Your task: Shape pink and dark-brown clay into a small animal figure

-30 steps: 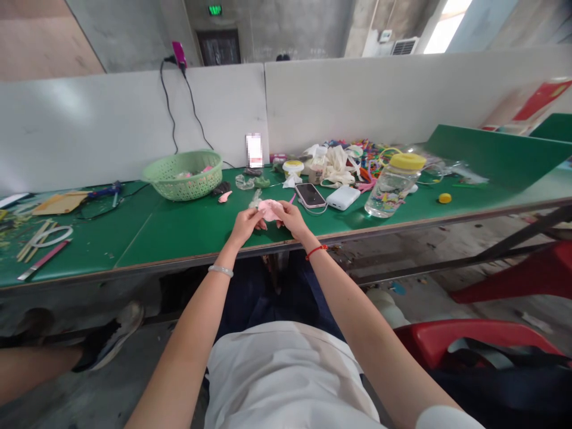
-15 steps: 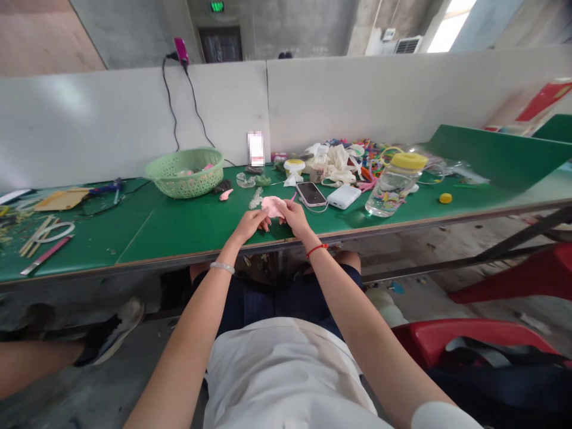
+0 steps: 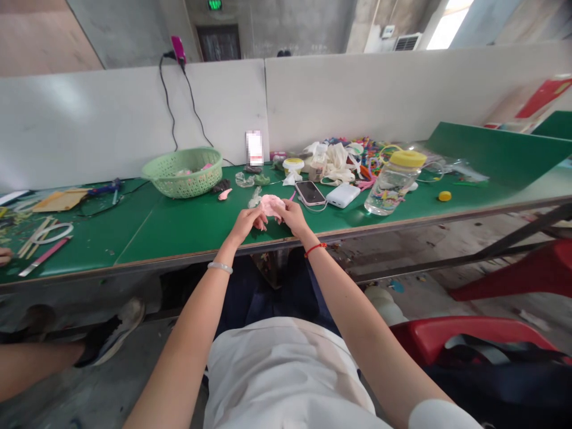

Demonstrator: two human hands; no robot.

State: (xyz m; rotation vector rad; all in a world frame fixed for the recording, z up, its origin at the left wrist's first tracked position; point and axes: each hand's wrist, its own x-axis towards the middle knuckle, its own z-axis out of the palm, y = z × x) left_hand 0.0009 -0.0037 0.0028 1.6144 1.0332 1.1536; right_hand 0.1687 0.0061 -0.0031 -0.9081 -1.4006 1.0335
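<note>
A flat, soft pink piece [image 3: 270,204], which looks like modelling clay, is held up just above the near edge of the green table. My left hand [image 3: 246,223] pinches its left side. On the right side, the thumb and fingers of my right hand [image 3: 294,216] are closed on it. Some fingertips are hidden behind the piece. Crumpled clear plastic [image 3: 255,198] lies right behind it. A smaller pink lump [image 3: 224,194] rests beside a black crumpled bit, near the green basket [image 3: 183,189].
A phone [image 3: 310,193], a white power bank [image 3: 343,195] and a yellow-lidded water bottle [image 3: 388,193] stand to the right. Behind them lies a pile of white gloves [image 3: 339,164] and coloured pieces. At far left are a box cutter [image 3: 44,256], sticks and another person's hand [image 3: 5,256].
My left hand has shifted slightly left and the pink piece moved a little with it. Another person's hand has appeared at the left edge. My knees have moved under the table.
</note>
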